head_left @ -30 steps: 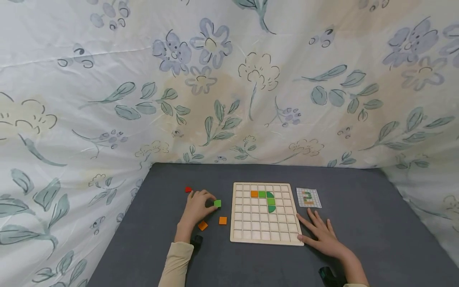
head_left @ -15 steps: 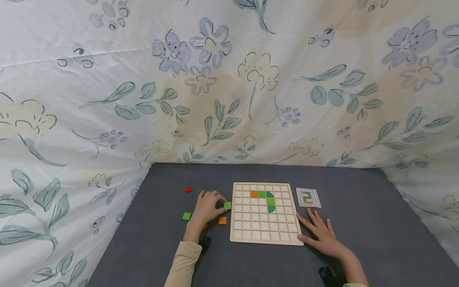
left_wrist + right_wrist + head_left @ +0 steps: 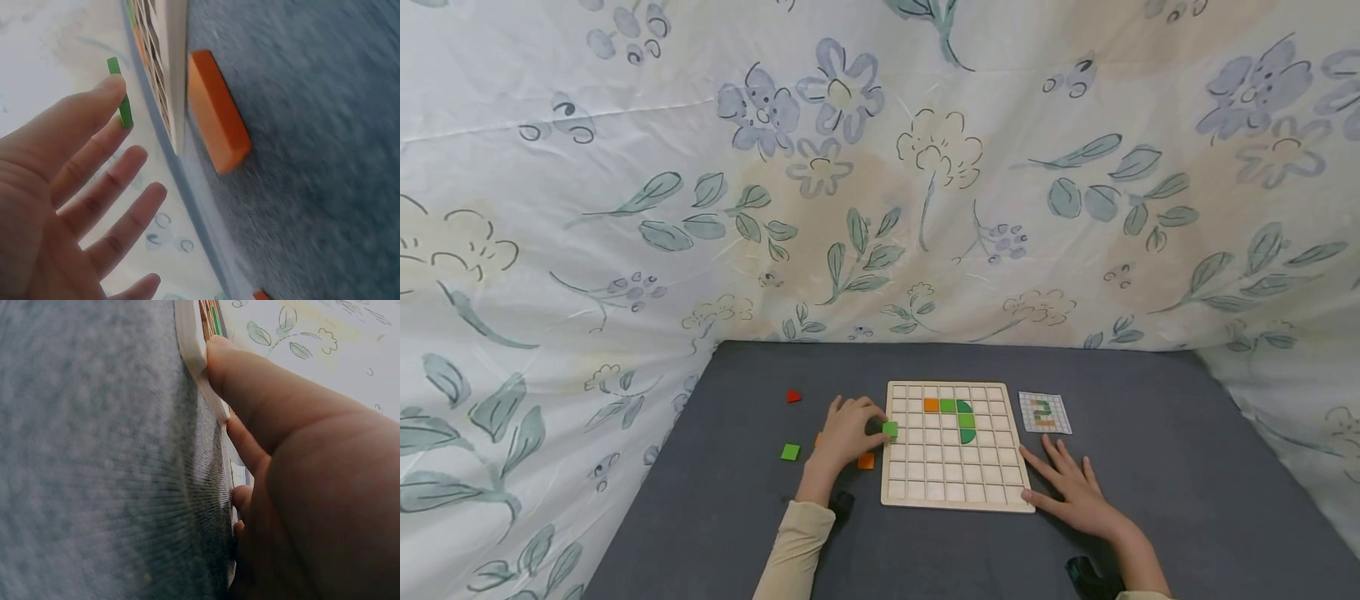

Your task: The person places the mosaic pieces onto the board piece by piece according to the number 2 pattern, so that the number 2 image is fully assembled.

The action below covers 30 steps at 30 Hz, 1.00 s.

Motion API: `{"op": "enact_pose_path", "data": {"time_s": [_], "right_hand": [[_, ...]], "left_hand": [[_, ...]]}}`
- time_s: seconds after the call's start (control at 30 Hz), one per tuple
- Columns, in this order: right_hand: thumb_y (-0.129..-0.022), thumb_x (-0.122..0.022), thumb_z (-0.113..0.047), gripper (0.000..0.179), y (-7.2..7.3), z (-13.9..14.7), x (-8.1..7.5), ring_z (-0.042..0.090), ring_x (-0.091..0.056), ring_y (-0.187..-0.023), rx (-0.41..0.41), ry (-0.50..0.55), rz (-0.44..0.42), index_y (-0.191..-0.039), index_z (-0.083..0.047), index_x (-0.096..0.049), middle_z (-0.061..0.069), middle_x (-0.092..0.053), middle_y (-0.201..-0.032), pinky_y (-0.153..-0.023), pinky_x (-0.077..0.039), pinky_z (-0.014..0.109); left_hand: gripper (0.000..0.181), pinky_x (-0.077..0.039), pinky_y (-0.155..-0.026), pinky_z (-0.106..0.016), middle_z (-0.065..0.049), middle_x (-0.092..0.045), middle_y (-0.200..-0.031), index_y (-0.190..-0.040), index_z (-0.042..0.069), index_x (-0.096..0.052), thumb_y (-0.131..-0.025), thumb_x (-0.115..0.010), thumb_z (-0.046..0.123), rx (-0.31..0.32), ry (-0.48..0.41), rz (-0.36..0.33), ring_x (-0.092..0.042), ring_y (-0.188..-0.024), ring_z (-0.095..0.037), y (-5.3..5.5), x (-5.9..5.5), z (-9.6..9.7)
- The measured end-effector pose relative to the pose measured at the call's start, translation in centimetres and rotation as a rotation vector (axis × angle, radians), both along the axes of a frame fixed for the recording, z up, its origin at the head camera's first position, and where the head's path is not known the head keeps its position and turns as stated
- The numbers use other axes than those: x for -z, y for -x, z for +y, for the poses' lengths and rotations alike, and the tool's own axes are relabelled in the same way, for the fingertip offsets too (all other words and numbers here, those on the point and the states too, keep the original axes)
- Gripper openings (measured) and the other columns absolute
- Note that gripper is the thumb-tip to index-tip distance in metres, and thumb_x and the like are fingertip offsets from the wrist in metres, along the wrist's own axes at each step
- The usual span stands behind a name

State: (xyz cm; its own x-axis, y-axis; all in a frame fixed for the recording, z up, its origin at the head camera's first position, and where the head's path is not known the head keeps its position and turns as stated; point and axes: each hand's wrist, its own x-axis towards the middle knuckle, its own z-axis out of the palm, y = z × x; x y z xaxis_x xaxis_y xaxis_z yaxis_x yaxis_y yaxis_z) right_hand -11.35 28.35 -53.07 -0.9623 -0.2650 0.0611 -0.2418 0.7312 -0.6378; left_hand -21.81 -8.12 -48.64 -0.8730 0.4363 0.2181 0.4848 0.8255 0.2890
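1. Farthest out, at nine o'clock of the board: loose green tile (image 3: 790, 452), flat and square, lying on a counter (image 3: 700, 517) of dark grey, napped cloth.
2. Toward ten o'clock, well apart from the board: red piece (image 3: 793, 397), angular; exact outline too small to tell.
3. At nine, nearer in: left hand (image 3: 846, 433), pinching the held green tile (image 3: 890, 428) between thumb and one finger, other fingers spread. Thin and edge-on in the left wrist view, apart from the board; in the head view, over its left rim. Could slip or twist free, judging by so small a contact; could catch on a ridge if lowered askew.
4. Just below nine: loose orange tile (image 3: 866, 462), thick, smooth, flat-faced. Might get nudged by a low sweep of the wrist.
5. In the middle: board (image 3: 936, 471), pale and wood-like, raised ridges framing square recesses. Toward twelve within: seated orange tile (image 3: 932, 406), two seated green squares (image 3: 967, 422), two rounded dark green pieces (image 3: 967, 437). Might be dislodged by a brushing knuckle.
6. Between two and three: pattern card (image 3: 1045, 414), thin, grid-printed. Could slide if bumped by fingertips.
7. At four: right hand (image 3: 1075, 500), grasping nothing, fingers spread, thumb touching the board's right edge. Could skew the board by pressing unevenly.
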Motion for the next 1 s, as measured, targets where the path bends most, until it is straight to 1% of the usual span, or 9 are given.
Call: {"op": "enact_pose_path", "data": {"time_s": [0.13,0.33,0.43,0.63,0.87,1.0], "right_hand": [[-0.088,-0.061,-0.037,0.066,0.0,0.0,0.0,0.053,-0.002,-0.135,0.004,-0.011,-0.003,-0.144,-0.014,-0.035,0.028,-0.012,-0.15,-0.099,0.009,0.073],[-0.087,-0.061,-0.036,0.065,0.1,-0.1,0.1,0.053,-0.003,-0.135,0.006,-0.016,0.011,-0.144,-0.014,-0.036,0.029,-0.013,-0.15,-0.098,0.007,0.074],[-0.088,-0.061,-0.037,0.066,0.1,0.0,0.1,0.053,-0.003,-0.135,0.009,-0.018,0.005,-0.144,-0.014,-0.036,0.028,-0.012,-0.15,-0.098,0.008,0.074],[-0.088,-0.061,-0.036,0.065,0.1,0.0,0.2,0.053,-0.002,-0.135,0.003,-0.009,0.005,-0.144,-0.015,-0.036,0.029,-0.012,-0.15,-0.098,0.009,0.074],[-0.088,-0.061,-0.036,0.065,0.0,0.0,0.0,0.053,-0.003,-0.135,0.004,-0.014,0.011,-0.144,-0.015,-0.036,0.029,-0.013,-0.149,-0.098,0.008,0.074],[-0.087,-0.061,-0.036,0.065,0.1,0.0,-0.1,0.053,-0.002,-0.135,0.005,-0.012,0.001,-0.144,-0.015,-0.036,0.029,-0.013,-0.15,-0.098,0.008,0.074]], "left_hand": [[0.029,-0.024,-0.108,-0.058,0.003,-0.061,-0.106,-0.098,0.023,-0.07,-0.075,-0.076,0.039,0.014,0.015,-0.005,-0.056,-0.103,-0.024,0.1,-0.1,0.6],[0.029,-0.023,-0.109,-0.058,0.004,-0.061,-0.105,-0.1,0.024,-0.07,-0.076,-0.074,0.04,0.049,0.032,-0.015,-0.056,-0.103,-0.021,0.1,-0.2,1.8],[0.029,-0.025,-0.108,-0.058,0.004,-0.062,-0.106,-0.099,0.024,-0.07,-0.076,-0.073,0.041,0.068,0.052,-0.01,-0.057,-0.102,-0.02,0.1,-0.3,2.4],[0.028,-0.026,-0.108,-0.057,0.006,-0.062,-0.109,-0.099,0.026,-0.07,-0.077,-0.072,0.043,0.079,0.083,-0.01,-0.057,-0.103,-0.018,0.0,-0.5,3.6],[0.026,-0.024,-0.109,-0.057,0.007,-0.062,-0.104,-0.098,0.027,-0.071,-0.077,-0.073,0.042,0.099,0.074,-0.02,-0.058,-0.1,-0.016,0.0,-0.8,5.0],[0.027,-0.025,-0.108,-0.058,0.008,-0.062,-0.103,-0.097,0.028,-0.071,-0.075,-0.073,0.044,0.109,0.092,-0.022,-0.058,-0.097,-0.015,0.3,-0.8,5.8]]}}
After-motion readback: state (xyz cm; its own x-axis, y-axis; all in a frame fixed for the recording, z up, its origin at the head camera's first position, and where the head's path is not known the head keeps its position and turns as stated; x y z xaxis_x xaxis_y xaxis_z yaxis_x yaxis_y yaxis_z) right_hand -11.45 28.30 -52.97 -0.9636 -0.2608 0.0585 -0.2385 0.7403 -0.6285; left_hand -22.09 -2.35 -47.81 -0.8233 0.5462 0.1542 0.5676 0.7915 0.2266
